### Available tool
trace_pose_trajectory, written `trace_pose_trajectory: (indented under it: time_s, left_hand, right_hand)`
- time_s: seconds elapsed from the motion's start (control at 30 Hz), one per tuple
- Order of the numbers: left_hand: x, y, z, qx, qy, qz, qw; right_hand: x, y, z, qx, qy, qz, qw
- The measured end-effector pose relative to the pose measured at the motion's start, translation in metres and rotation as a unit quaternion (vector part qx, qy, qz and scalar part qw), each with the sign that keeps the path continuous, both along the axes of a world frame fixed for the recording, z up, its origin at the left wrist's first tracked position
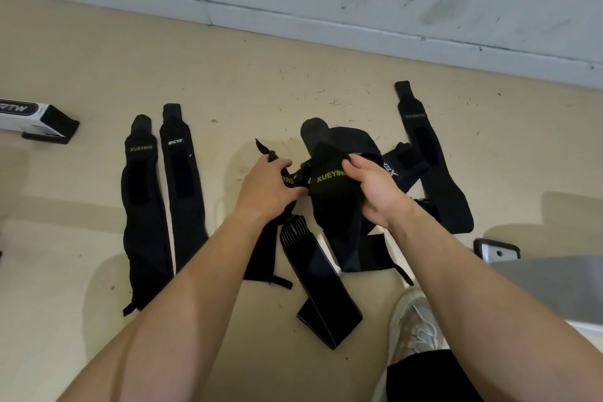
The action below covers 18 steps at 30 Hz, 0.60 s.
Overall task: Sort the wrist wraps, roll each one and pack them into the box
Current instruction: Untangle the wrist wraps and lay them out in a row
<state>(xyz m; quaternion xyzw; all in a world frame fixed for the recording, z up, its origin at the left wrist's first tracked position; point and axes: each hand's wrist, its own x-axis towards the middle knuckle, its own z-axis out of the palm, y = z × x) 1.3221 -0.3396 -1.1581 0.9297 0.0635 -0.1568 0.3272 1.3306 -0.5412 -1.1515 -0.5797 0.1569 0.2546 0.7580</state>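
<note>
Several black wrist wraps lie on the beige floor. Two lie straight side by side at the left: a XUEYING wrap (143, 206) and a white-lettered wrap (182, 186). Another straight wrap (430, 166) lies at the right. In the middle is a tangled pile. My right hand (375, 189) grips a XUEYING wrap (332, 206) lifted from that pile. My left hand (267, 186) holds a second yellow-lettered wrap (288, 178) beside it. A striped wrap (313, 274) lies below my hands. The black-and-white box (36, 121) rests at the far left.
A grey-white wall with a baseboard (326, 19) runs along the far side. A metal plate or furniture edge (551, 284) and a black bracket (496, 250) sit at the right. My pale shoe (414, 326) stands on the floor near the pile.
</note>
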Motion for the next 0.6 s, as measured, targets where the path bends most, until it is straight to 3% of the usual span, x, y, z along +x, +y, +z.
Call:
trace_pose_trajectory:
  time_s: [0.2,0.3,0.4,0.6]
  left_hand:
    - [0.003,-0.015,-0.012,-0.018,-0.093,0.007,0.996]
    - [0.007,-0.01,-0.024,0.036,-0.04,0.02,0.998]
    - [0.009,-0.004,-0.03,0.022,0.008,0.031,0.999]
    - [0.026,-0.012,0.012,-0.005,0.009,0.012,1.0]
  right_hand:
    - [-0.002,-0.006,0.008,0.003,0.008,0.032,0.999]
    - [0.003,-0.012,0.015,0.007,-0.005,-0.002,1.0]
    - [0.021,-0.018,0.029,-0.009,0.004,-0.044,0.999]
    - [0.035,-0.023,0.083,-0.12,-0.048,0.048,0.99]
